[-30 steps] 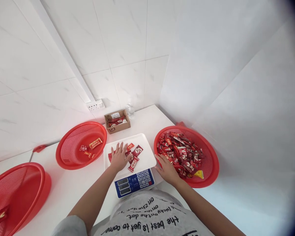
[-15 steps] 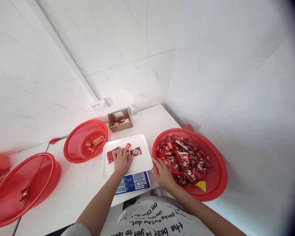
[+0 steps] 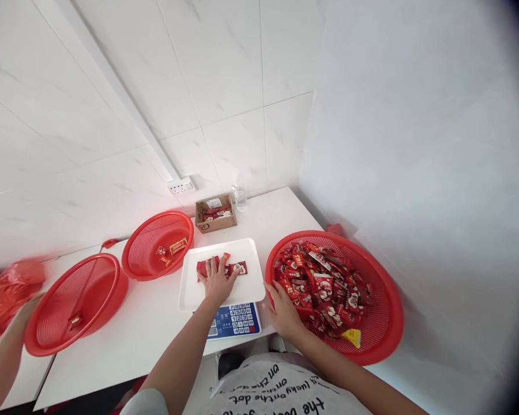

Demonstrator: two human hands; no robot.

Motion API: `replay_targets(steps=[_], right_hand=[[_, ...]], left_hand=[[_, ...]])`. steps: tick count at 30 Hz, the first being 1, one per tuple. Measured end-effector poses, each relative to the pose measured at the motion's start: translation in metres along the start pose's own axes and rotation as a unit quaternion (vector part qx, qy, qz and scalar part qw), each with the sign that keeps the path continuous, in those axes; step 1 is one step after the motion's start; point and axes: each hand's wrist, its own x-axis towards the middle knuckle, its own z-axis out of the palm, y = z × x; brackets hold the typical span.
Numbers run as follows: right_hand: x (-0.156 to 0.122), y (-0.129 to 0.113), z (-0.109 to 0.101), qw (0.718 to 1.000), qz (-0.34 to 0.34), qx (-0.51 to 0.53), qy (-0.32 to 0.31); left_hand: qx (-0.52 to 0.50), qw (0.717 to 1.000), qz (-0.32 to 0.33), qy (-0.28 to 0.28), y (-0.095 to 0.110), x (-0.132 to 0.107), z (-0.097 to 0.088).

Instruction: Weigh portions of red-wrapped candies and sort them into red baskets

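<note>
My left hand (image 3: 217, 283) lies open with spread fingers over several red snack packets (image 3: 207, 268) on the white scale tray (image 3: 253, 248). The thumb is close to a dark red packet (image 3: 239, 268). My right hand (image 3: 283, 311) rests against the left rim of a large red basket (image 3: 391, 340), its fingers stretched out over the rim and its thumb apart. That basket holds a heap of red snack packets (image 3: 324, 288) and one yellow packet (image 3: 352, 338). Below the tray is the scale's blue keypad (image 3: 237, 320).
A small cardboard box (image 3: 216, 214) with packets stands behind the tray, beside a clear plastic container (image 3: 240, 197). To the left are a red basket (image 3: 138, 239) with a few packets and another red basket (image 3: 112, 311). Another person's arm (image 3: 8, 351) reaches in near red plastic bags (image 3: 21, 282).
The other person's arm has come into view at the left, and the far-left basket now sits nearer the middle basket. My left hand has spread a little on the packets; my right hand has barely moved.
</note>
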Motion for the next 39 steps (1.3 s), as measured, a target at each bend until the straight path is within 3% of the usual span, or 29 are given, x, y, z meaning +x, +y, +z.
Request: replay_targets(steps=[4, 7, 15, 17, 20, 25, 29, 34, 39], right_hand=[[0.0, -0.005, -0.005, 1.0, 0.01, -0.005, -0.015], [-0.001, -0.008, -0.008, 0.999, 0.017, -0.009, -0.026], [-0.002, -0.002, -0.004, 1.0, -0.011, -0.005, -0.001], [-0.002, -0.001, -0.002, 1.0, -0.015, -0.004, 0.004], [-0.001, 0.001, 0.0, 1.0, -0.018, -0.006, 0.011], [0.002, 0.007, 0.005, 0.999, -0.018, -0.01, 0.029], [0.003, 0.015, 0.012, 0.997, -0.036, -0.016, 0.063], [0.004, 0.02, 0.016, 0.996, -0.035, -0.022, 0.083], [0.003, 0.014, 0.011, 0.997, -0.025, -0.019, 0.076]], left_hand=[[0.023, 0.999, -0.03, 0.014, 0.014, 0.003, 0.006], [0.041, 0.999, -0.003, 0.021, 0.011, 0.003, 0.009], [0.061, 0.973, 0.223, -0.002, -0.035, 0.012, -0.007], [0.066, 0.971, 0.23, 0.008, -0.039, 0.011, -0.009], [0.075, 0.978, 0.192, 0.027, -0.031, 0.001, -0.004], [0.092, 0.977, 0.19, -0.001, -0.016, -0.015, 0.012], [0.083, 0.967, 0.242, -0.008, -0.02, -0.019, 0.012], [0.036, 0.935, 0.348, -0.06, -0.027, -0.03, 0.007], [0.005, 0.928, 0.368, -0.048, -0.04, -0.035, 0.004]])
